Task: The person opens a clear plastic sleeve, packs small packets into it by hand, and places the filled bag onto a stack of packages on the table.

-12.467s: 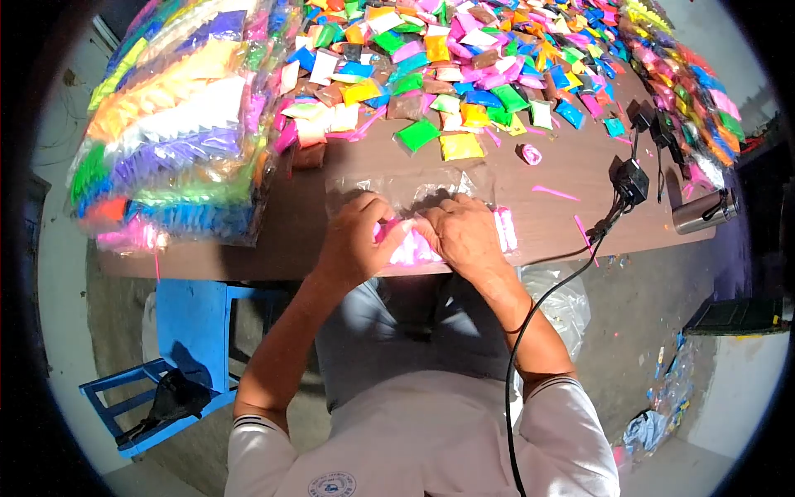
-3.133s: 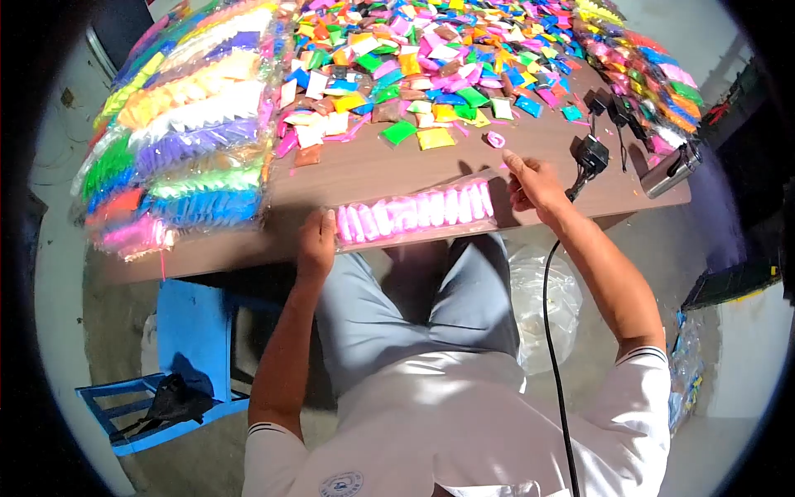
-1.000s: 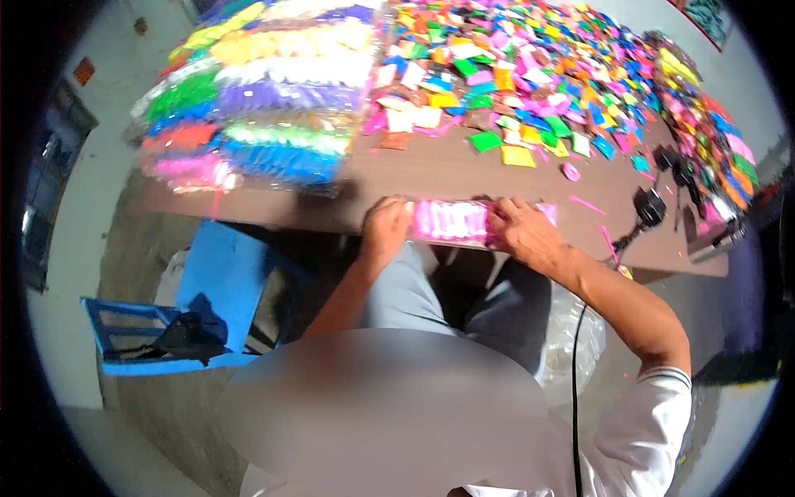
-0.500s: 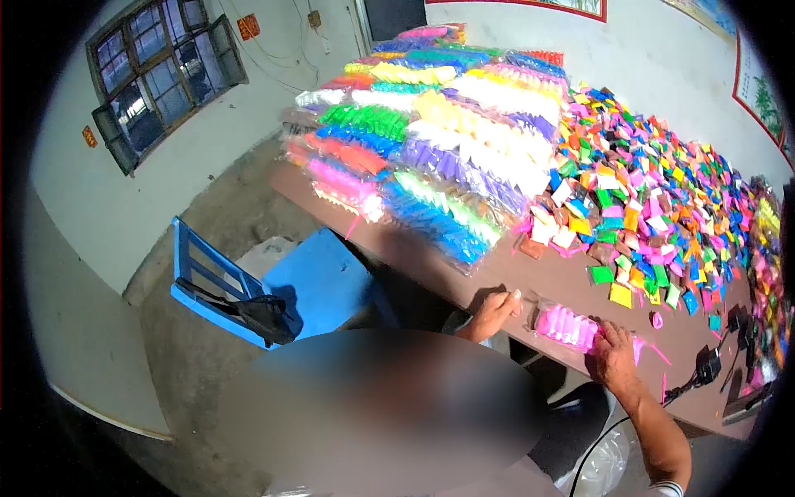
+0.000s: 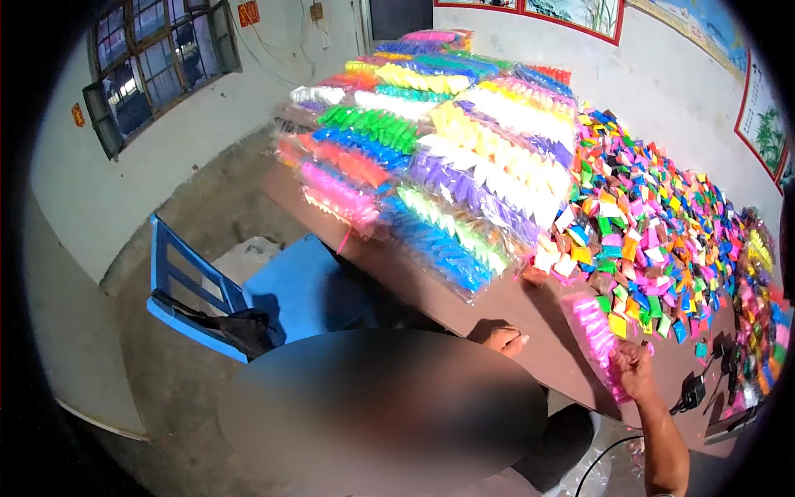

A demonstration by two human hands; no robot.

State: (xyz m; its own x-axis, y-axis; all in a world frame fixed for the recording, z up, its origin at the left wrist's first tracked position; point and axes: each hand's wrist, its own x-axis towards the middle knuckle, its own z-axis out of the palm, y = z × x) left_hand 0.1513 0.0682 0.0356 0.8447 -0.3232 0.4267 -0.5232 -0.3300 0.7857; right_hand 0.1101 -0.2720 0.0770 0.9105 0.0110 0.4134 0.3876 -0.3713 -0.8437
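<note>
My right hand (image 5: 633, 369) grips a clear bag of pink packets (image 5: 595, 335) by its side and holds it up slantwise over the front of the table. My left hand (image 5: 503, 340) is closed by the table edge, apart from the bag, and partly hidden by a blurred patch; what it holds, if anything, is too small to name. Beyond the bag lies a heap of small coloured packets (image 5: 633, 240). To the left, filled bags (image 5: 464, 166) lie stacked in rows of many colours.
The brown table (image 5: 538, 319) runs diagonally. A blue chair (image 5: 302, 282) with a black item on it stands left of the table. Black plugs (image 5: 689, 393) and a cable lie at right, near more filled bags (image 5: 758, 315). A window is at upper left.
The view has swung left. The bag of pink packets, earlier flat at the table edge under both hands, is now raised and turned in my right hand. My left hand has come off it.
</note>
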